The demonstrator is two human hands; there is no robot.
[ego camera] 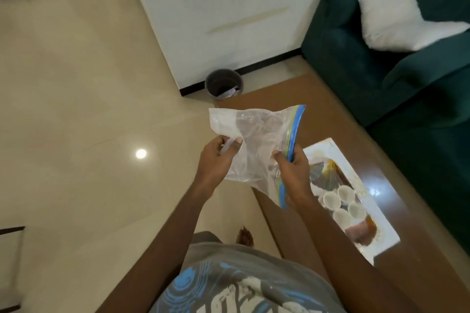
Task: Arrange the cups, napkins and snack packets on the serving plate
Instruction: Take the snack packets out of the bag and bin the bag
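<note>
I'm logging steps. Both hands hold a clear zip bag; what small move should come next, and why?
Probably set the zip bag down on the table, freeing the left hand and right hand: the bag looks empty, and four cups already stand on the serving plate.

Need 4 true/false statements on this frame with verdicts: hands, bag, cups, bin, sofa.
1. The left hand and the right hand both hold the clear zip bag. True.
2. The cups are inside the bag. False: four cups sit on the serving plate on the table.
3. The bin lies on the table. False: it stands on the floor by the wall.
4. A white cushion lies on the green sofa. True.
</note>
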